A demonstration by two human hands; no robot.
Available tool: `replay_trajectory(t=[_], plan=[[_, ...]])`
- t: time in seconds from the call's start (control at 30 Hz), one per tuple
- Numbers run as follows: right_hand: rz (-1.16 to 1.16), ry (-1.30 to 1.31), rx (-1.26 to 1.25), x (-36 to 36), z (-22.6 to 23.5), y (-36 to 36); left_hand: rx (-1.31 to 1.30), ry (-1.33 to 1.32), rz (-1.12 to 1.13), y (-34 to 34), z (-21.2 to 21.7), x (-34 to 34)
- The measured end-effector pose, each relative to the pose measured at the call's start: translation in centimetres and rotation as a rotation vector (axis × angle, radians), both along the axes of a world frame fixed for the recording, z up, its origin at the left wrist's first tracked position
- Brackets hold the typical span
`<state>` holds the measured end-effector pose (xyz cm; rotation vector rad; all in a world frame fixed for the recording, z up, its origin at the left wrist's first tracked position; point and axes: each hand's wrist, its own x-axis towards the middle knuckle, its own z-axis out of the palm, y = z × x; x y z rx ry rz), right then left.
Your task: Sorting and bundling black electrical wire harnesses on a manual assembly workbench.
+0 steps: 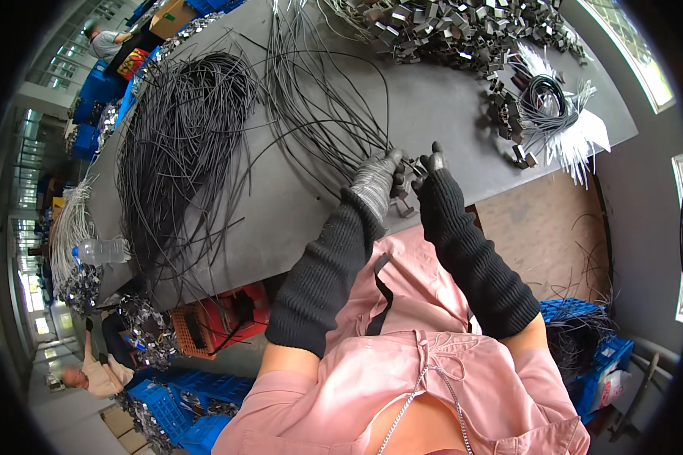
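Observation:
My left hand (375, 182), in a grey glove, is closed around the gathered ends of a bundle of thin black cables (311, 106). The loose lengths fan out toward the far side of the grey table. Small metal pieces (407, 206) show beside and just below that hand, at the cable ends. Close by on the right is my gloved right hand (434, 168). One of its fingers points up while the others curl toward the metal pieces; what they pinch is too small to make out. Black knitted sleeves cover both forearms.
A big heap of black cables (186, 129) lies left on the table (448, 114). Many metal pieces (463, 30) are piled at the far right, near a coiled cable bundle (542, 98). A plastic bottle (102, 251) and blue crates (159, 409) are left; two people are farther off.

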<state>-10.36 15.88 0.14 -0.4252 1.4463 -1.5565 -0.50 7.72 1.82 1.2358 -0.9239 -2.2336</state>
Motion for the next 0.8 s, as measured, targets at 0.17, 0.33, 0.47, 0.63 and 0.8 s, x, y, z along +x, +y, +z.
replay_trajectory(t=[0.17,0.33,0.47,0.63,0.8], plan=[[0.243,0.215,0.048,0.4,-2.1,-2.1,-0.056,-0.162,0.008,-0.2,0.7,0.7],[0.325,0.356,-0.051,0.6,-3.2,-2.6,-0.044,-0.193,0.016,-0.3,-0.1,1.2],[0.434,0.770,-0.125,-0.5,-4.0,-3.1,-0.095,-0.290,-0.054,-0.7,-2.0,2.7],[0.395,0.589,0.130,-6.6,-4.1,-3.7,-0.074,-0.075,0.007,-2.1,-2.8,7.6],[0.201,0.233,0.249,-14.5,-5.6,-7.6,-0.017,0.282,0.270,-4.4,-2.1,10.0]])
